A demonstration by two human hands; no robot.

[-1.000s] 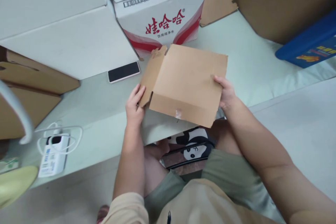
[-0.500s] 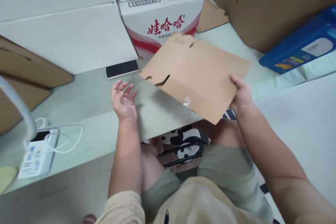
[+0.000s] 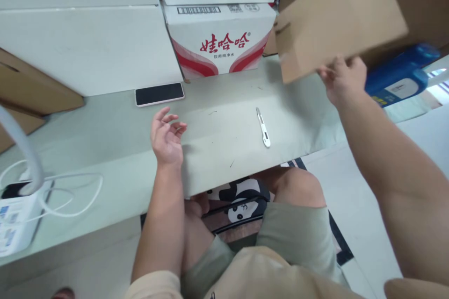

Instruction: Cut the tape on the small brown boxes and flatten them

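A flat brown cardboard piece (image 3: 336,21) with slots cut in it is raised over the right side of the table. My right hand (image 3: 345,79) grips its lower edge. My left hand (image 3: 168,138) is held palm up with fingers loosely curled and apart, holding nothing, just in front of a dark phone (image 3: 159,94). Between my hands, a white utility knife (image 3: 263,127) lies on the pale green table (image 3: 217,126).
White boxes (image 3: 87,51) and a white and red carton (image 3: 220,42) line the back. A blue bottle (image 3: 403,74) lies at right, partly behind the cardboard and my hand. White cables (image 3: 84,212) and a power strip (image 3: 21,224) sit at the left.
My right hand has carried the cardboard piece from the table's middle up and to the right, uncovering the utility knife. My left hand has hardly moved and stays open.
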